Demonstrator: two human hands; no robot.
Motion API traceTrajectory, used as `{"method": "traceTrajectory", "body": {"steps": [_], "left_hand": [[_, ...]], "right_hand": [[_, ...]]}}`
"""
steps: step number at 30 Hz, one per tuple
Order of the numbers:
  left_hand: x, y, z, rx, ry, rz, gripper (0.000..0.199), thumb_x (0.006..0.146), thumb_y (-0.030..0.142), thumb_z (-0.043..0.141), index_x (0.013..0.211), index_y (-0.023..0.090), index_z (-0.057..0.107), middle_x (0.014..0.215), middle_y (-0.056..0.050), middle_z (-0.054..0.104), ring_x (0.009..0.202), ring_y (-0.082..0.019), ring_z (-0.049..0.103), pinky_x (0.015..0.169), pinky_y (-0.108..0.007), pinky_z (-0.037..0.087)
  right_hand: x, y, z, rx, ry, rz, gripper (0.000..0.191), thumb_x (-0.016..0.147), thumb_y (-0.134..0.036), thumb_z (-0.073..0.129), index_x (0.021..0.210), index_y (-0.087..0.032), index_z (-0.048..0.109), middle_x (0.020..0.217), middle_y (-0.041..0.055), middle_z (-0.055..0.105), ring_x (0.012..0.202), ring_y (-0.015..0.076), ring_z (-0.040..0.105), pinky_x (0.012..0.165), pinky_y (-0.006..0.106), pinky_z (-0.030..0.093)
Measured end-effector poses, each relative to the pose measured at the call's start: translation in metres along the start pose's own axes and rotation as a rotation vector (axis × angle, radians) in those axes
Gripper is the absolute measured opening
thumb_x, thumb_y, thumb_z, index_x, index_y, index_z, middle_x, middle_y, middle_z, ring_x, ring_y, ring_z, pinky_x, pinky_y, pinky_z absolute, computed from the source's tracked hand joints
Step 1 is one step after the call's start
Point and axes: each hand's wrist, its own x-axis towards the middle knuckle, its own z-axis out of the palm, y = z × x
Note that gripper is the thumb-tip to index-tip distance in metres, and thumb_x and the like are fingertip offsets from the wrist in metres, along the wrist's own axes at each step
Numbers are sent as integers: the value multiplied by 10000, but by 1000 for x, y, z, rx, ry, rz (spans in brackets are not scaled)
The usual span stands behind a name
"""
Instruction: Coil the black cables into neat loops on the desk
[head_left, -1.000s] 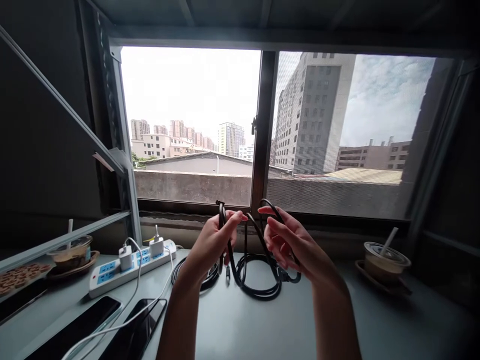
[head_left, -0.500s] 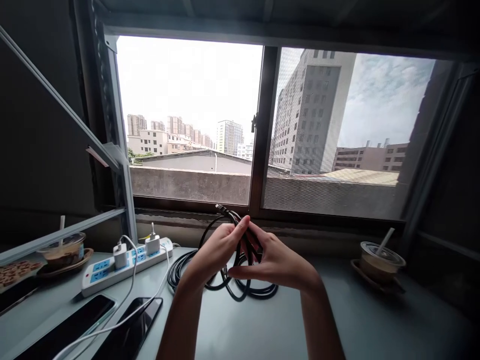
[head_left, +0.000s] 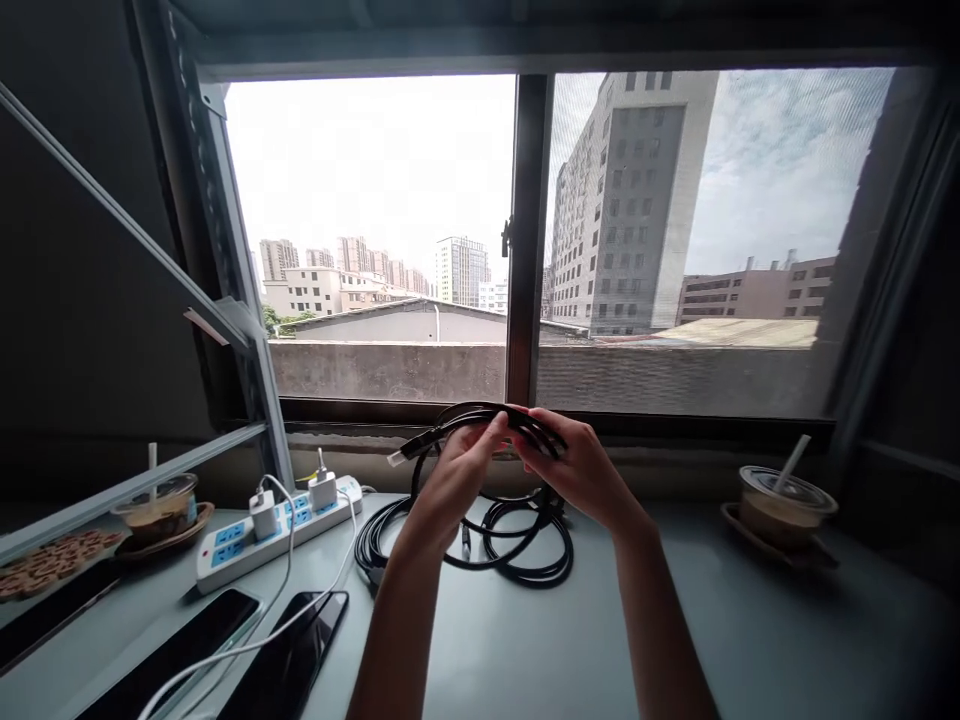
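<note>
A looped black cable is held up between my two hands over the table. My left hand is closed on the left side of the loops, its thumb pressed on top. A plug with a pale metal end sticks out to the left of that hand. My right hand grips the right side of the loops, and its fingertips are partly hidden by the strands. Lower loops hang toward the table. Beneath lie two more coiled black cables, one on the left and one on the right.
To the left lies a white power strip with two chargers and white cords. Two dark phones rest in front of it. Drink cups stand at the left and right. A window rises behind the table.
My hands have moved apart, the right one going up and rightward. The cable loops have spread wider, and the plug has swung down and left. The view has shifted slightly.
</note>
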Motion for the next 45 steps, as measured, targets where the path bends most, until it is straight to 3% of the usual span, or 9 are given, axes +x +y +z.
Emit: {"method": "traceTrajectory", "body": {"steps": [6, 11, 15, 20, 26, 32, 36, 39, 45], "left_hand": [[6, -3, 5, -161, -16, 61, 363, 783, 462, 600, 970, 159, 666, 1016, -77, 672, 1025, -232, 574, 884, -315, 419], [6, -4, 5, -63, -136, 71, 415, 844, 484, 500, 988, 130, 661, 984, -103, 678, 952, -228, 610, 807, -304, 455], [-2, 3, 5, 115, -212, 116, 397, 868, 418, 489, 1097, 122, 621, 804, -76, 704, 753, -201, 648, 751, -318, 475], [-25, 24, 7, 288, -378, 205, 311, 885, 346, 483, 1047, 158, 670, 569, -24, 662, 721, -184, 646, 784, -310, 459], [-31, 32, 3, 435, -102, 498, 238, 800, 287, 617, 1022, 225, 677, 608, -17, 653, 968, -219, 589, 929, -351, 380], [-15, 14, -5, 658, -207, 487, 574, 683, 278, 716, 1228, 257, 536, 1168, -65, 579, 1100, -234, 496, 946, -340, 369], [-14, 4, 6, 592, -214, 373, 135, 751, 202, 579, 838, 174, 679, 721, -22, 634, 683, -159, 573, 631, -229, 421], [-12, 1, 12, 603, 2, 334, 233, 766, 229, 535, 562, 140, 606, 446, 23, 443, 463, -101, 419, 476, -209, 305], [0, 0, 4, 293, 339, 336, 348, 756, 333, 569, 480, 158, 449, 426, 63, 271, 418, -57, 225, 405, -211, 190]], "right_hand": [[-11, -8, -26, 232, -67, 28, 432, 848, -350, 534, 1255, -224, 464, 728, -17, 569, 569, 105, 565, 531, 216, 471], [-13, -9, -28, 188, 45, 13, 404, 890, -375, 464, 1284, -287, 449, 729, -35, 495, 477, 55, 473, 421, 173, 389], [-7, 0, -22, 123, 130, 16, 370, 891, -383, 454, 1236, -260, 511, 719, -29, 504, 453, 48, 396, 420, 183, 350], [-3, 6, -22, -41, 260, -7, 337, 872, -360, 488, 1170, -227, 574, 723, -2, 594, 636, 113, 545, 636, 234, 446], [-8, -6, -24, -286, 243, 51, 254, 809, -334, 570, 1038, -269, 656, 856, 15, 687, 783, 190, 632, 705, 290, 475], [-24, -35, -29, -252, 275, 13, 203, 745, -406, 650, 904, -291, 703, 761, -18, 688, 619, 143, 605, 502, 218, 420], [-31, -47, -28, -126, 260, -99, 169, 742, -370, 668, 859, -256, 708, 682, -18, 654, 538, 104, 553, 432, 187, 376], [-27, -43, -27, -55, 258, -76, 247, 718, -345, 690, 942, -240, 678, 705, -16, 640, 565, 108, 568, 464, 187, 417], [-18, -22, -25, -146, 158, -6, 470, 762, -327, 628, 1203, -222, 501, 1053, 55, 626, 932, 198, 600, 860, 342, 469]]}}
